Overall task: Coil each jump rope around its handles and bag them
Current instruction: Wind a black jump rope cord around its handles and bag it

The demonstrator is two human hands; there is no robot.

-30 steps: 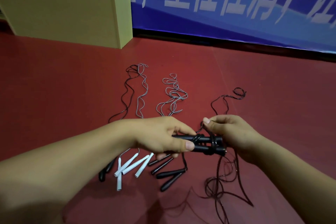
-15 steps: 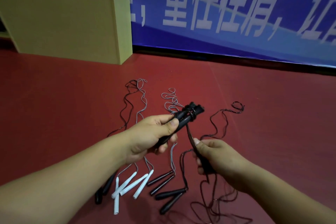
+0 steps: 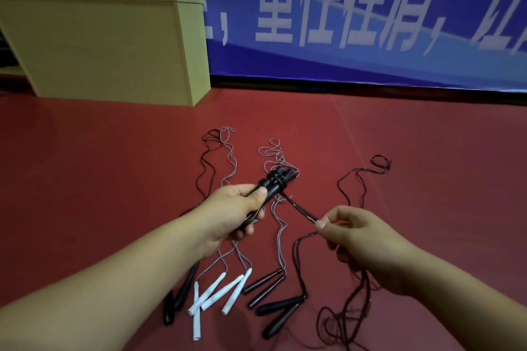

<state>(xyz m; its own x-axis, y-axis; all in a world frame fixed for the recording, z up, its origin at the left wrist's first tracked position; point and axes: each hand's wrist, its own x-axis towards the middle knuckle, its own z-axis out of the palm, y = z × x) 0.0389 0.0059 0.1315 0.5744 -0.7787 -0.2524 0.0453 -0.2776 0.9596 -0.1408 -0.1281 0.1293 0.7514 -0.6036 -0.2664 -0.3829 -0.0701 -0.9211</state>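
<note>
While left hand grips handles — cord taut.

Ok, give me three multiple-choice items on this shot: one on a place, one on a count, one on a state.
1. Where are the paired black handles being wound?
A. on the floor
B. in the left hand
C. on the box

2. How many white handles lie on the red floor?
A. two
B. four
C. six

3. What is the right hand doing?
A. pinching the dark cord pulled taut from the handles
B. resting flat on the floor
C. holding a bag

Key: 1 B, the left hand grips them above the floor. 2 B, four white handles lie in a fan near the left forearm. 3 A, its thumb and fingers close on the dark cord, which runs straight up to the handles.
</note>
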